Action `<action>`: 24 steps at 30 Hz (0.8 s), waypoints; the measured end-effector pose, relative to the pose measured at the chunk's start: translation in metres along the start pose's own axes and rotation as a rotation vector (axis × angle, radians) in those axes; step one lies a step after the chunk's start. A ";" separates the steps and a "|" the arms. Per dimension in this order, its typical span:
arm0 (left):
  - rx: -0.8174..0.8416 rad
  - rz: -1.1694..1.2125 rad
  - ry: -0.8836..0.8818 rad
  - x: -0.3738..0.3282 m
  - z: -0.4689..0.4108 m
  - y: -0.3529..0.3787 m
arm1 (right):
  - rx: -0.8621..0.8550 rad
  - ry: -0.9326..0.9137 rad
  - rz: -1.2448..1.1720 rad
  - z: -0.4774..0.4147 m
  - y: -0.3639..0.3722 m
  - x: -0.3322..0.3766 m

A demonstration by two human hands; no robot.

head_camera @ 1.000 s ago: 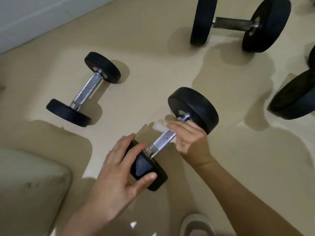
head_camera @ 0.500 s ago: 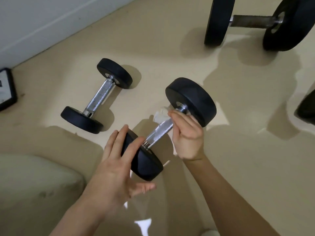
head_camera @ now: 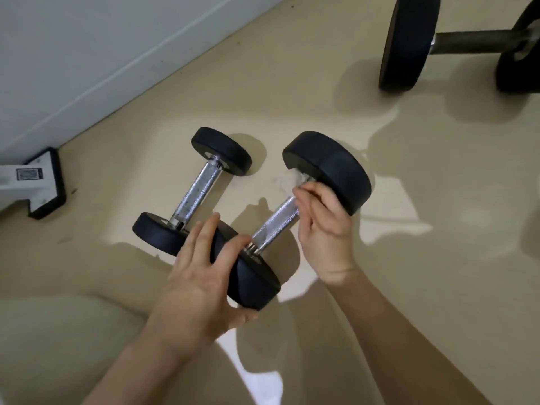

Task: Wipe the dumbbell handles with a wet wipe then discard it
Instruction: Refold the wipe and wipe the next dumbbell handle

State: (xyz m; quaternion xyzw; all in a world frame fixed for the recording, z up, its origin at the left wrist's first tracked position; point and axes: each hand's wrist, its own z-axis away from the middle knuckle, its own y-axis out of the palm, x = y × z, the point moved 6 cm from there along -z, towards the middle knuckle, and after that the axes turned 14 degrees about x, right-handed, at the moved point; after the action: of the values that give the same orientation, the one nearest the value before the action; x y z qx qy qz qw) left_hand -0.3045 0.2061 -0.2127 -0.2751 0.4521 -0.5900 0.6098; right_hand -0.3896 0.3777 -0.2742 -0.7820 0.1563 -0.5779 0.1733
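A black dumbbell (head_camera: 336, 171) with a chrome handle (head_camera: 274, 226) lies tilted in the middle of the floor. My left hand (head_camera: 201, 273) cups its near black end, fingers spread over the top and thumb underneath. My right hand (head_camera: 321, 226) is closed around the far part of the handle, pressing a crumpled white wet wipe (head_camera: 287, 181) against it next to the far end. A second, smaller dumbbell (head_camera: 198, 191) lies just to the left, its near end close to my left fingers.
A large dumbbell (head_camera: 409, 45) with a dull bar stands at the top right. A white and black base of some appliance (head_camera: 38, 185) sits at the left by the white wall. A pale cushion-like shape fills the lower left corner.
The held dumbbell now lies close beside the smaller one. My right hand with the wipe stays at the far part of the handle. My left hand has wrapped further around the near end.
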 end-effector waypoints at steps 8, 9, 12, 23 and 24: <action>0.158 -0.426 0.150 0.008 -0.025 -0.019 | 0.123 -0.057 0.012 0.016 0.027 0.026; 0.154 -0.504 0.223 0.004 -0.028 -0.016 | 0.129 -0.080 -0.021 0.015 0.025 0.026; 0.307 -0.681 0.287 -0.008 -0.040 -0.012 | 0.099 -0.082 -0.010 0.010 0.019 0.016; 0.453 -0.488 0.204 -0.072 -0.033 -0.009 | 0.193 0.050 0.005 -0.015 -0.013 -0.002; 0.443 -0.423 0.190 -0.077 -0.032 -0.005 | 0.216 0.020 0.055 -0.018 -0.017 -0.003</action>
State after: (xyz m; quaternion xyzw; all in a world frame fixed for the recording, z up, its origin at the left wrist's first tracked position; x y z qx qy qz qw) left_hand -0.3270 0.2866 -0.2046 -0.1671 0.3003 -0.8109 0.4737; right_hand -0.4064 0.3922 -0.2645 -0.7482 0.1163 -0.5944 0.2708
